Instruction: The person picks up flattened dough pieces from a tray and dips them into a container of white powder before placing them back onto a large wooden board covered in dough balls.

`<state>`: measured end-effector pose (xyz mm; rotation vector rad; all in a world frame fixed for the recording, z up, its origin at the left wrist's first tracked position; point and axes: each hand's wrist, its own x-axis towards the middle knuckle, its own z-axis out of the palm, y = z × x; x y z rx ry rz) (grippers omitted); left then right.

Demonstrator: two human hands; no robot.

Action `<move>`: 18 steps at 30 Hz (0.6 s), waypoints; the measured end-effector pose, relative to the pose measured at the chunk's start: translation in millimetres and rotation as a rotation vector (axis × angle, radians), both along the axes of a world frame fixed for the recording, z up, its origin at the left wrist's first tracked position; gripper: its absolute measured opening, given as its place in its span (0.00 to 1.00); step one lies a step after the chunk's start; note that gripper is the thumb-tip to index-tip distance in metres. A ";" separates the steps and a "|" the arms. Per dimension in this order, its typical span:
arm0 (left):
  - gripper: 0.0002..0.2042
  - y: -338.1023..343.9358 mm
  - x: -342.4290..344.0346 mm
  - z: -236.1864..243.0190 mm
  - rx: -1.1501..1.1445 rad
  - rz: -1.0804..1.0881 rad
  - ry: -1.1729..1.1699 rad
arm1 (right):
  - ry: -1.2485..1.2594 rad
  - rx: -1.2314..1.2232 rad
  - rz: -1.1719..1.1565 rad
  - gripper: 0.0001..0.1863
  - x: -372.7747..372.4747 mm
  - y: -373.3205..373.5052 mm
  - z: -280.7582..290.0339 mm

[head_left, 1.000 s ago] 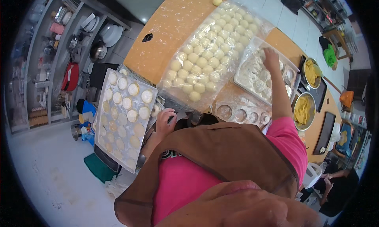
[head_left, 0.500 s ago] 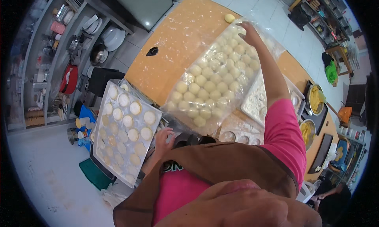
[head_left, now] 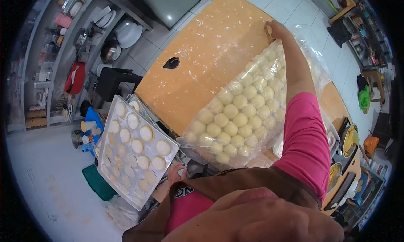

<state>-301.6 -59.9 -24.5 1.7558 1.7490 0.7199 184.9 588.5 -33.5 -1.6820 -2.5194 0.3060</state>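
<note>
My right hand (head_left: 276,30) reaches across the orange worktable (head_left: 189,94) to its far edge, fingers closed round a single pale dough ball (head_left: 268,30). Under and beside that arm, rows of dough balls (head_left: 240,118) lie beneath clear plastic, reaching from the near edge toward the far one. A floury metal tray (head_left: 278,146) is mostly hidden by my sleeve. My left hand (head_left: 176,172) is low beside a slanted tray (head_left: 134,187) of flat dough rounds (head_left: 143,162), its fingers loosely bent and apart, holding nothing that I can see.
Left are shelves (head_left: 54,73) with kitchenware, a black stool (head_left: 108,84) and a green item (head_left: 99,181) on the floor. On the right stand bowls (head_left: 349,139) of yellow mixture and a dark tray (head_left: 336,191). A green bag (head_left: 364,97) lies beyond.
My right hand has moved from the floury tray to the table's far edge and taken hold of the lone dough ball there. The view has shifted, with everything near sitting lower.
</note>
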 end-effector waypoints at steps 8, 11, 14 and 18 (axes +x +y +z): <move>0.09 10.7 9.2 12.2 -0.012 0.108 -0.107 | 0.018 -0.010 -0.011 0.20 -12.9 1.0 12.1; 0.09 15.7 9.7 19.2 0.070 0.061 -0.014 | 0.108 0.055 -0.017 0.19 -3.6 11.6 23.1; 0.09 19.3 17.9 25.9 0.132 0.046 0.022 | 0.246 0.152 -0.015 0.19 7.5 18.7 34.2; 0.09 15.2 23.1 31.5 0.076 0.059 -0.033 | 0.370 0.215 -0.088 0.18 -5.2 8.6 68.5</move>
